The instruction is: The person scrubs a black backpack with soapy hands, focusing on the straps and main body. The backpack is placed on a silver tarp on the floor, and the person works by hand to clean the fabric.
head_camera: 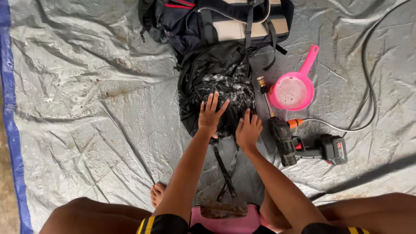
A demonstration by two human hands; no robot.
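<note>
Left hand: the left hand (211, 113) lay flat and open, fingers spread, pressed on the black backpack (219, 82), gripping nothing.
Right hand: the right hand (248, 130) was open too, palm down on the bag's lower right edge, just beside the left one.
Backpack: it sat in the middle of the grey tarp (86, 108), wet and streaked with white soap suds (225, 82) right above the fingers; its straps (225, 169) trailed down toward the person.
Second bag: a dark navy and beige bag (225, 21) lay touching the top of the black one.
Scoop: a pink scoop (292, 89) with foamy water stood to the right.
Sprayer: a black cordless spray gun (303, 145) lay near the right hand, hose (368, 86) curling away.
Seat: a pink stool (225, 221) showed between the knees.
</note>
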